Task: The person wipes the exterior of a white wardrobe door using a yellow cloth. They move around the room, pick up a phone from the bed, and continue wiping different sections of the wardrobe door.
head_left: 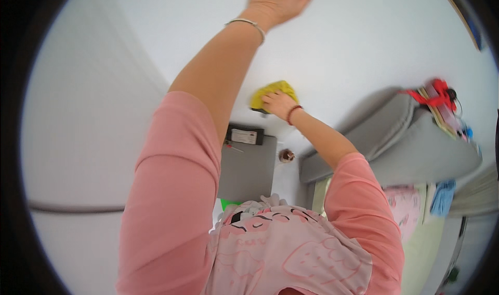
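My left hand (pixel 278 1) is raised high against the white wall (pixel 353 40), thumb held out from the palm. Its fingertips are cut off by the top edge of the picture, and a silver bangle sits at the wrist. Lower down, my right hand (pixel 279 104) presses a yellow cloth (pixel 283 87) with a dark edge to the wall. The fingers are bent over the cloth, and a dark red bracelet circles that wrist. Nothing shows in the left hand.
Below stands a grey-topped cabinet (pixel 252 170) bearing a black box (pixel 244 135) with a pale label. Beside it is a small dark round container (pixel 286 156). At right, a grey padded headboard (pixel 384 126) carries a red strap (pixel 439 95) and small items. A framed edge (pixel 462 17) shows upper right.
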A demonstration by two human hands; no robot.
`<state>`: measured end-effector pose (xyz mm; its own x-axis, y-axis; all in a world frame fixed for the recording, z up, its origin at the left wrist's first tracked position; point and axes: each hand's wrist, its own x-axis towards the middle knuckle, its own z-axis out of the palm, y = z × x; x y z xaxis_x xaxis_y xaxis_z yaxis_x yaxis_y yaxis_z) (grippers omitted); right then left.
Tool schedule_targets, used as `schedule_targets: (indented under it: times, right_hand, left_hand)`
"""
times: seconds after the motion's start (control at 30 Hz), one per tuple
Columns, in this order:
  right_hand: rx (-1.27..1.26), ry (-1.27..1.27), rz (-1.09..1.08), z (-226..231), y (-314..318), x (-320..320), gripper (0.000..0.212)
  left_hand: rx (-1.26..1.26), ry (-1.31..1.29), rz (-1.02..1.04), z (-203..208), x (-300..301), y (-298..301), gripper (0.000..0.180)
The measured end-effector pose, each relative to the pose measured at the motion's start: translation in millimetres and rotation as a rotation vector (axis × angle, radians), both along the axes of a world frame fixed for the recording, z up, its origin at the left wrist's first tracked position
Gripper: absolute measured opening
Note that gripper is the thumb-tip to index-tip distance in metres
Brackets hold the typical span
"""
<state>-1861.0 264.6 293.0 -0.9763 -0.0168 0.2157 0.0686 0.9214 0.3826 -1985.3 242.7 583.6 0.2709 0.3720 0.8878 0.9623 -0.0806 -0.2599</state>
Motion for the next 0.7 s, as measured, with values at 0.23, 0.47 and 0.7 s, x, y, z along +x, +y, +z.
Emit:
schedule_targets:
  times: [0.23,0.47,0.7]
  right_hand:
    - [0.009,0.557,-0.122,149.6,-18.9,-52.6,0.037]
    - [0.122,0.057,-0.072,72.4,-29.4,-75.7,0.027]
    - [0.059,-0.127,-0.027,4.5,-26.7,-77.3,0.026]
  left_hand:
    - [-0.271,0.018,0.157,-11.9,-61.8,-66.0,0.062]
    - [-0.229,-0.058,0.160,-47.0,-85.1,-85.4,0.064]
    - [-0.416,-0.222,0.130,-85.8,-104.3,-119.5,0.061]
